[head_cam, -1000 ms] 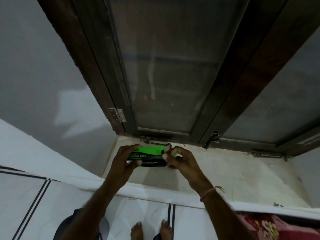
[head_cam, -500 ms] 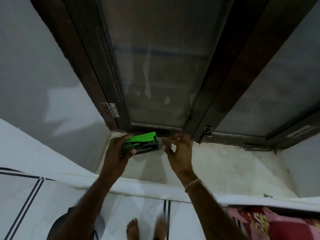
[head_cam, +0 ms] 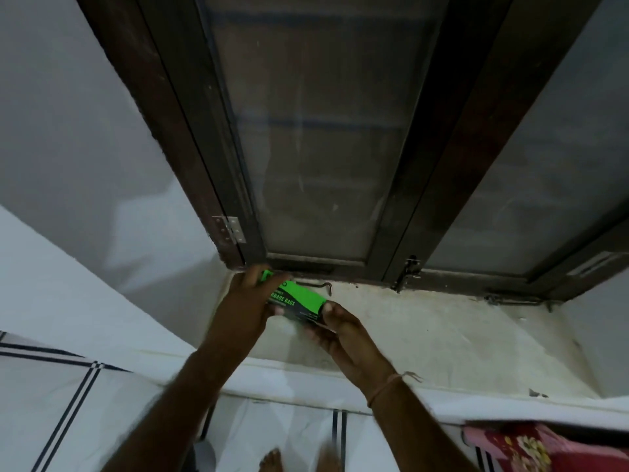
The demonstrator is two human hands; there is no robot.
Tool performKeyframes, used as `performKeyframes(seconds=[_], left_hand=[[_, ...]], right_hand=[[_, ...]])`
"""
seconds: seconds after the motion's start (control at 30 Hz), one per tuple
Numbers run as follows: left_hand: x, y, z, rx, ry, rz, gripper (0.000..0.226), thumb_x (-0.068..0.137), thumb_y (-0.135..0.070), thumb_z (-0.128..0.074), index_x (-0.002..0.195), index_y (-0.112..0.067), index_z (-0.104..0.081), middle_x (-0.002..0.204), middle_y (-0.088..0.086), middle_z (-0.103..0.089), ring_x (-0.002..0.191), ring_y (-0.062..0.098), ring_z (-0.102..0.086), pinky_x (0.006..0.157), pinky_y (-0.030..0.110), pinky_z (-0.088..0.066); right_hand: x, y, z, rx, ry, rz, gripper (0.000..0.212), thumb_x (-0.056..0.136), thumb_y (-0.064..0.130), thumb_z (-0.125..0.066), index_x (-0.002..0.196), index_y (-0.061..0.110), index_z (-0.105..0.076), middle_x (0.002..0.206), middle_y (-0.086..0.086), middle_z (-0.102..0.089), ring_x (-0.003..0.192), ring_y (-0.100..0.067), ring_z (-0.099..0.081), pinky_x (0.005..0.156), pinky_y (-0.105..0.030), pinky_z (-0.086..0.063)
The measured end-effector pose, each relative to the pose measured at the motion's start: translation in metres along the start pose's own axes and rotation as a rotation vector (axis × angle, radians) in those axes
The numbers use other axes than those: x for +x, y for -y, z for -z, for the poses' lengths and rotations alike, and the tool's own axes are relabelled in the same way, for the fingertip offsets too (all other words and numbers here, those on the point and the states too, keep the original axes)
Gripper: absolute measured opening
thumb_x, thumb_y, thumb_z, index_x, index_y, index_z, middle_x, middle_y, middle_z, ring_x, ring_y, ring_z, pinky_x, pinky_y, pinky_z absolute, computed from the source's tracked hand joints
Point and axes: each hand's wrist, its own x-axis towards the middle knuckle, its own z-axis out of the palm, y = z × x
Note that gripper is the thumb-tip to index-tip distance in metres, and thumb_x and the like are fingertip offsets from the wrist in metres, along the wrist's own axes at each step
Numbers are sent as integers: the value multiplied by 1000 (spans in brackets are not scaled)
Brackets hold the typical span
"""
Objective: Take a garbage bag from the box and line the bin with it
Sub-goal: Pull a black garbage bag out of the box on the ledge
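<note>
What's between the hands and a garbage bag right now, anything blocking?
Only the box itself. The left hand grips its left end and the right hand holds its right end above the window sill. No bag shows outside it; whether an end flap is open cannot be told. No bin is clearly in view.

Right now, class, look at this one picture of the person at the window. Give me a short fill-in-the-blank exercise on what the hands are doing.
1. The left hand and the right hand each grip one end of the garbage bag ____.
2. The box has a dark printed side and a bright ____ top face.
3. The thread band sits on the ____ wrist.

Missing words: box; green; right
</note>
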Motion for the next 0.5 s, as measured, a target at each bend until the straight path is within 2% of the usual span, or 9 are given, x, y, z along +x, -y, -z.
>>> performKeyframes(seconds=[0.1, 0.2, 0.3, 0.33, 0.4, 0.43, 0.5], left_hand=[[2, -9, 9, -8, -23, -31, 59, 82, -6, -80, 137, -20, -65, 140, 12, -55, 126, 33, -52, 100, 45, -54], [1, -9, 16, -39, -32, -29, 55, 85, -8, -78, 137, -19, -64, 139, 12, -54, 125, 28, -52, 100, 37, -49], [-2, 3, 19, -134, -10, -19, 51, 87, -13, -77, 136, -21, -64, 135, 10, -53, 120, 26, -57, 97, 36, -53], [-3, 8, 20, -170, -17, -6, 49, 87, -19, -76, 135, -21, -64, 132, 8, -53, 116, 26, -59, 94, 36, -55], [-5, 16, 19, -195, -47, 43, 48, 85, -26, -74, 132, -20, -65, 125, 3, -53, 108, 23, -62, 87, 25, -53], [-6, 19, 17, -198, -44, 65, 47, 86, -23, -75, 132, -18, -65, 124, 2, -52, 107, 23, -62, 85, 18, -49], [-9, 23, 9, -215, -17, 76, 47, 87, -17, -78, 132, -16, -64, 127, 6, -54, 110, 23, -61, 86, 10, -45]], right_hand=[[-4, 4, -4, 91, -18, -19, 24, 105, 14, -49, 118, 7, -68, 108, -11, -77, 98, -21, -71, 83, -30, -62], [-2, 13, -6, 93, -33, -13, 21, 100, 13, -57, 116, 4, -67, 109, -13, -73, 88, -15, -70, 73, -24, -61], [-1, 17, -6, 75, -45, 1, 21, 91, 13, -64, 110, 3, -67, 100, -14, -69, 74, -14, -66, 64, -22, -59], [-2, 19, -3, 66, -50, 18, 17, 95, 12, -61, 108, 3, -68, 96, -13, -73, 73, -16, -69, 65, -23, -60], [-4, 23, 3, 64, -62, 48, 20, 102, 9, -52, 112, 2, -68, 94, -13, -79, 77, -24, -76, 73, -28, -63], [-4, 23, 7, 58, -54, 57, 21, 104, 8, -50, 112, 0, -67, 97, -15, -79, 80, -27, -77, 77, -31, -63], [-6, 24, 11, 25, -50, 63, 16, 102, 7, -54, 100, 0, -68, 102, -20, -77, 88, -31, -78, 83, -33, -63]])
